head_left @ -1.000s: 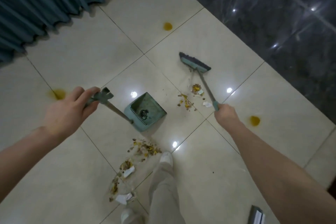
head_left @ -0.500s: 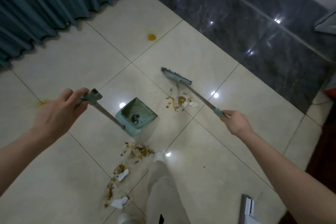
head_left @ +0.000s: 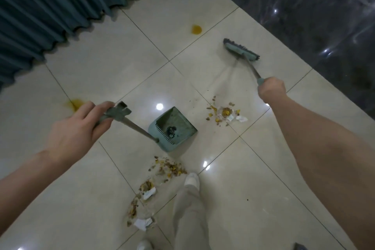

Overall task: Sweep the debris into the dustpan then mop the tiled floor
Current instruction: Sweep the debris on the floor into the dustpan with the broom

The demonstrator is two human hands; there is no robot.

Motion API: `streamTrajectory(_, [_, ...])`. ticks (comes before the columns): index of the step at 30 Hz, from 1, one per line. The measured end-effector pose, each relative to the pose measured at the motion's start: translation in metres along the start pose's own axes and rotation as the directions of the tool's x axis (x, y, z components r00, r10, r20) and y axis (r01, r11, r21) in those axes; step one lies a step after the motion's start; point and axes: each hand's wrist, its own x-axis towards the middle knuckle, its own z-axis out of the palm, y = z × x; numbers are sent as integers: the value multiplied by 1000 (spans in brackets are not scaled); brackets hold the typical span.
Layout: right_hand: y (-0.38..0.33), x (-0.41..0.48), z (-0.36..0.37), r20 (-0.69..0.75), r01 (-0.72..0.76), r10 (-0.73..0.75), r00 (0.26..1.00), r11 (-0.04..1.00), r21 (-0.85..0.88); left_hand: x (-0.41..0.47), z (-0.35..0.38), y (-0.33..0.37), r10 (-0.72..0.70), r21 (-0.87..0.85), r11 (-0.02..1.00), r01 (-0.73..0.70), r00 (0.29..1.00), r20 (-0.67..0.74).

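Beige trouser leg (head_left: pixel 190 213) and a white shoe (head_left: pixel 191 178) stand on the cream tiled floor (head_left: pixel 243 199) closest to the viewer, on the near side of the teal dustpan (head_left: pixel 176 126). A trail of debris (head_left: pixel 168 168), yellow-brown crumbs with white paper scraps, runs from just short of the dustpan's near corner back toward the viewer, left of the shoe. The left hand (head_left: pixel 75 134) grasps the top of the dustpan handle (head_left: pixel 138 128), fingers curled round it. The handle slopes down to the pan's left corner, and the pan sits on the floor with a small dark clump inside. Right of the dustpan and apart from it lies a second pile of debris (head_left: pixel 223 112) with paper bits. Beyond that pile the right hand (head_left: pixel 272 89) is clenched round the end of the broom handle (head_left: pixel 252 69). The broom head (head_left: pixel 240 49) is farther still, well past the dustpan on its right; whether it touches the floor cannot be told. A yellow stain (head_left: pixel 76 103) lies left of the dustpan, a second yellow stain (head_left: pixel 196 29) beyond it. A teal curtain (head_left: pixel 50 6) hangs far left, with dark marble flooring (head_left: pixel 314 16) far right.
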Motion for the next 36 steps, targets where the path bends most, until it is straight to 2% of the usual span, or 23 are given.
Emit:
streamTrajectory(4, [-4,8,23,111,-11,13,994,1000,-24,8,15,3,-26,-6,1000,26,998,-51])
streamTrajectory(9, [16,-25,33,169,40,-29,985,997,-60,11,25,4,-28,-38,999,26,998,-55])
streamTrajectory(14, [62,-87,24,256,118,-82,963,985,-127,7,28,7,-8,-52,999,8,1000,-1])
streamTrajectory(22, [104,-227,41,365,47,-11,931,995,-91,-31,6,20,-5,-86,996,5,1000,-7])
streamTrajectory(26, [114,-302,57,384,67,-18,923,991,-116,-68,-9,17,35,-92,995,-38,999,-40])
streamTrajectory(33, [145,-406,77,421,71,-13,907,990,-122,-149,-25,5,9,-106,994,-14,999,-44])
streamTrajectory(36, [161,-424,64,365,70,-37,930,994,-78,-172,-26,-3,46,-87,995,-49,998,-37])
